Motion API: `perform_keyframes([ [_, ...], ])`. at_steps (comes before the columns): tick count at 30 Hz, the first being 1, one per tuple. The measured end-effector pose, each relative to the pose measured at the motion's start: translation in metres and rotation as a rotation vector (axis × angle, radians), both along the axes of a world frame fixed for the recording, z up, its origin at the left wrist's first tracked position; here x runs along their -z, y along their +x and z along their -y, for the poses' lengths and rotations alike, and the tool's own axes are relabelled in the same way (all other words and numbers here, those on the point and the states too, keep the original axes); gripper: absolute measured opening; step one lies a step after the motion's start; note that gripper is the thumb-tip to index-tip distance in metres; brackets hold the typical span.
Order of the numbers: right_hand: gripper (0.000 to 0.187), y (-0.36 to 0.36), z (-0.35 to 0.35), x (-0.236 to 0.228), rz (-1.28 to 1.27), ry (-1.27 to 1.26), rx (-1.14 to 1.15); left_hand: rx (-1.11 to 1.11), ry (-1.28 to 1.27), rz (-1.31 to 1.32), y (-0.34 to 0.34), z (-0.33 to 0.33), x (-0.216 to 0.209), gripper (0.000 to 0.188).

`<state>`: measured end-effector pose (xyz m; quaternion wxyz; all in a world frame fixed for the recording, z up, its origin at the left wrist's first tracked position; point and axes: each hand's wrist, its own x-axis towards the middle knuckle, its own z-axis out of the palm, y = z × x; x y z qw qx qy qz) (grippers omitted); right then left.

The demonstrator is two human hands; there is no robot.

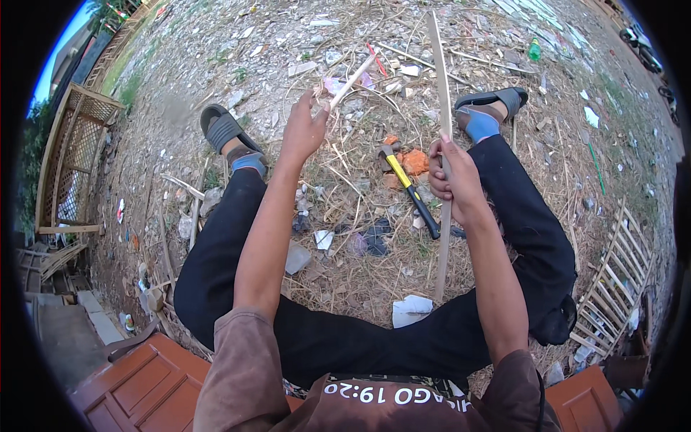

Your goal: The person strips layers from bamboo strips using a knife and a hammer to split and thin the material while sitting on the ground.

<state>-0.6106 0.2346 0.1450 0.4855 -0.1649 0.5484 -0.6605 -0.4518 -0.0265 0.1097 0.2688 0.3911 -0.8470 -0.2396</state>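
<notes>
My left hand (305,128), raised over the ground, pinches a short pale wooden stick (353,85) that points away to the upper right. My right hand (455,173) is wrapped round a long thin wooden slat (437,65), held near its middle. The slat runs from far ahead back toward my lap. Just left of the right hand, a hammer (407,183) with a yellow and black handle lies on the ground. Its head rests by broken orange brick pieces (415,163).
I sit with legs spread, a sandal (223,129) on each foot. Dry grass, rubble and wood scraps cover the ground. A lattice wooden frame (72,158) stands at left; a slatted wooden rack (615,277) lies at right. A green bottle (534,50) is far right.
</notes>
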Motion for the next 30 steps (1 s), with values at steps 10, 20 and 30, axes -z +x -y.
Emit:
perform_keyframes([
  [10,0.045,0.064,0.037,0.071,0.064,-0.030,-0.065,0.289,1.091,-0.367,-0.047,-0.097,0.012,0.045],
  [20,0.038,0.056,-0.027,0.115,-1.464,0.541,-0.085,0.170,1.042,-0.390,-0.023,-0.047,-0.006,0.031],
  [30,0.040,0.042,-0.021,0.143,-1.396,0.723,-0.257,0.347,0.863,0.098,-0.005,-0.020,-0.083,0.036],
])
